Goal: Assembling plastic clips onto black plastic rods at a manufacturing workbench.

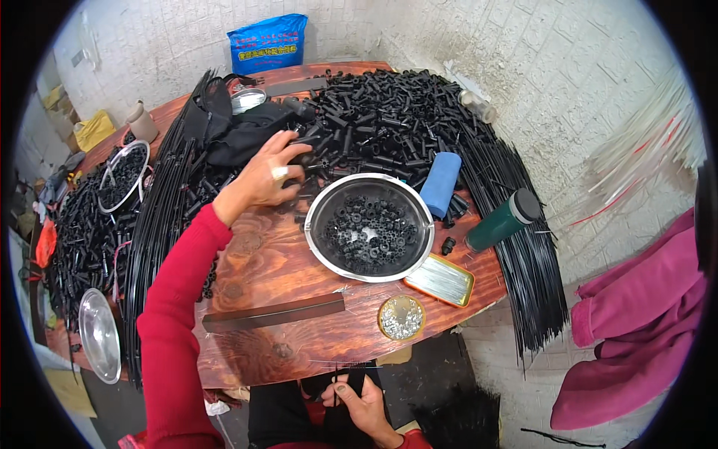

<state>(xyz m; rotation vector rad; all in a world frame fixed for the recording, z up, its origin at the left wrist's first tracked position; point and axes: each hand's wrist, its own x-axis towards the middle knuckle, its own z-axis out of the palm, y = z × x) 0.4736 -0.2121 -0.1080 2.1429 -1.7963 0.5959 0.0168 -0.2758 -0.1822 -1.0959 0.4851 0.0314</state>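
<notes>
My left hand (271, 173) is stretched over the table, its fingers apart, by the near left edge of a heap of short black plastic tubes (389, 120). A pale band wraps one of its fingers. I see nothing held in it. Below the table's front edge, over my lap, my right hand (360, 405) is closed with a thin dark rod (336, 383) between thumb and fingers. Fine wires lie across just above it. Right of my left hand stands a steel bowl (314, 251) of small black ring-shaped parts.
A dark flat bar (273, 313) lies on the wooden table (247, 355). To the right are a round tin (402, 317), a tray of needle-like wires (443, 280), a blue cloth roll (440, 185) and a green flask (502, 219). Long black rods (527, 284) overhang the right edge; another bundle (153, 247) lies left.
</notes>
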